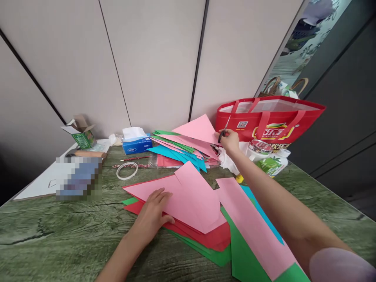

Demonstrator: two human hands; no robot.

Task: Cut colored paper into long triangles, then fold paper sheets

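Scissors with black handles and a slim metal blade (224, 130) are in the right hand (231, 140), its grip closed around the handles, the blade tip pointing away from the person. From that grip, the angular pale-pink paper sheet (190, 199) lies nearer the person and to the left. Its long axis runs from the far left to the near right, atop red paper sheets (216, 238) and green paper sheets (217, 256). The left hand (154, 207) is the nearer one: it rests on the pink sheet's near left edge, fingers apart and clamped on nothing. A long pale-pink paper strip (252, 223) lies between this stack and the right forearm.

Across the green wood-grain tabletop (44, 235), a red shopping bag with a pale lining (246, 121) stands just beyond the right hand, its mouth open; what it holds cannot be seen. A blue cardboard tissue box (136, 145) has white tissue rising from its top. Farther left stands a green-and-white carton (84, 139), flaps up, its contents hidden.
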